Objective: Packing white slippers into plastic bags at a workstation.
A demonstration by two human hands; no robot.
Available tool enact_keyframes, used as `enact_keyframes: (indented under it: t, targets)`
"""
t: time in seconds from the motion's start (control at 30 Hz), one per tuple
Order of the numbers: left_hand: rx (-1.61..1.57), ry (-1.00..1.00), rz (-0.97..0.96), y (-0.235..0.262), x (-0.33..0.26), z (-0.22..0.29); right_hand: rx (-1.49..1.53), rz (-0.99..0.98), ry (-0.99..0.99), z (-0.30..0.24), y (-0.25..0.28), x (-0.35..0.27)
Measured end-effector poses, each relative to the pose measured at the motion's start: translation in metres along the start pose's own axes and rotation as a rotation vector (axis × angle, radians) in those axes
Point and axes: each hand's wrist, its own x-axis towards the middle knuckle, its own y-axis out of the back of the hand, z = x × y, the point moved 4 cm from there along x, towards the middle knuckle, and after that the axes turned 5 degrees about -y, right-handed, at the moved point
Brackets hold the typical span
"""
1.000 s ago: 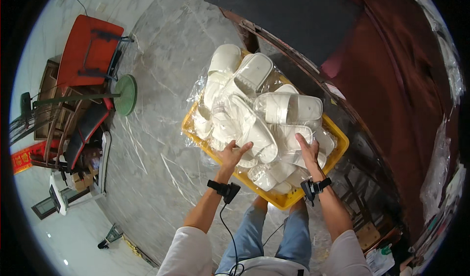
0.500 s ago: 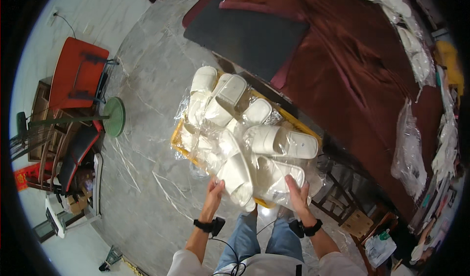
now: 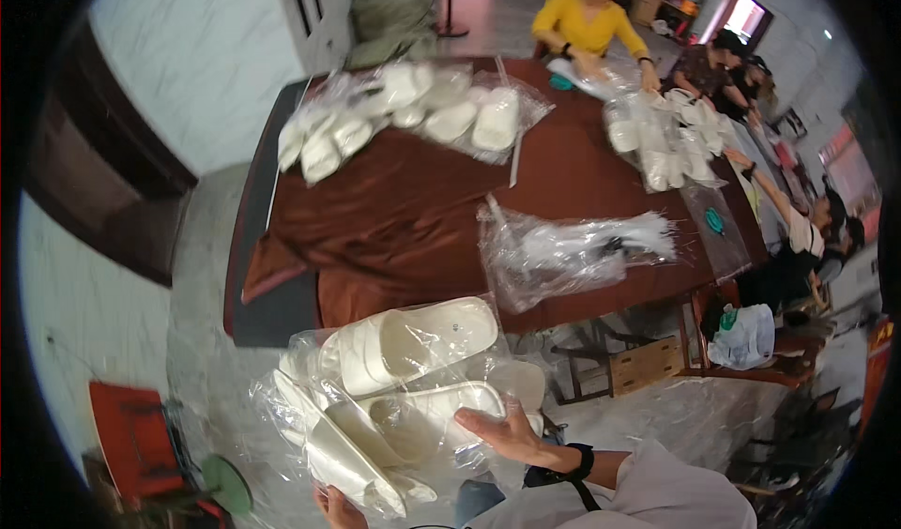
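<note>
Between my two hands is a bundle of white slippers (image 3: 408, 346) in clear plastic bags, held in front of my body below the table edge. My right hand (image 3: 507, 432) grips the bundle on its right side, thumb over the top of one slipper. At the lower edge my left hand (image 3: 338, 508) is only partly in view, its fingers closed against the near-left slipper (image 3: 352, 459). The undersides of the slippers and the fingers beneath them are hidden.
A table with a dark red cloth (image 3: 394, 219) lies ahead. On it are more bagged white slippers (image 3: 450, 121) and a plastic bag of white strips (image 3: 591, 252). A co-worker in yellow (image 3: 591, 27) stands across; others are at right. A wooden stool (image 3: 648, 365) stands beside me.
My view has swung up towards the table. The bagged slippers have come up in my hands, and the yellow crate under them is out of sight.
</note>
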Motion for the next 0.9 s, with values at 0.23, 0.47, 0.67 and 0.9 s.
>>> enact_keyframes:
  t: [0.23,0.47,0.67,0.9]
  targets:
    - [0.326,-0.281,-0.320,-0.218,-0.064,0.043,-0.237,0.209,0.375,-0.193,0.091,-0.061]
    - [-0.021,-0.238,-0.824,-0.514,-0.175,0.035,-0.147,0.365,0.602,-0.355,0.245,-0.062]
    - [0.014,-0.128,-1.046,-0.712,-0.212,-0.025,-0.124,0.543,0.810,-0.478,0.382,-0.041]
    - [0.006,-0.093,-1.198,-0.894,-0.241,-0.108,-0.076,0.631,0.828,-0.575,0.517,0.007]
